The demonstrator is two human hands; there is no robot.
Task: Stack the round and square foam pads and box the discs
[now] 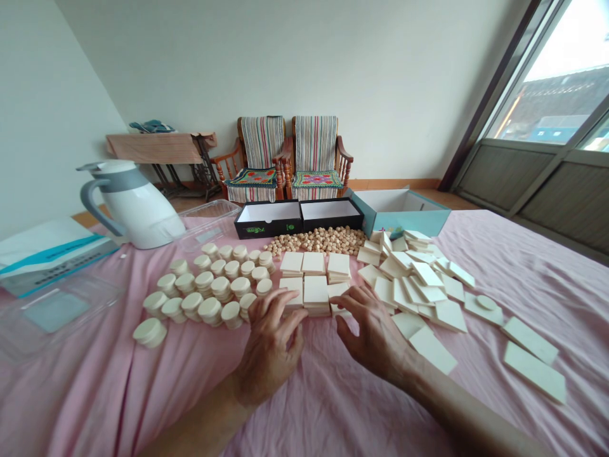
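Observation:
Several stacks of pale square tiles stand in two rows at the middle of the cloth, with a front middle stack (316,292) between my hands. My left hand (272,336) is open, its bent fingers reaching over the front left stack (291,287) and partly hiding it. On the other side, my right hand (373,327) is also open, fingertips at the front right stack (337,292). To the left are several short stacks of round pale discs (209,309). A loose heap of square and oblong tiles (419,279) spreads out to the right.
Behind the stacks lie many small wooden beads (328,240). Farther back stand two open black boxes (269,227) and a light blue box (404,221). A white jug (137,203), clear plastic trays (209,228) and a tissue pack (57,260) occupy the left of the pink cloth (314,393).

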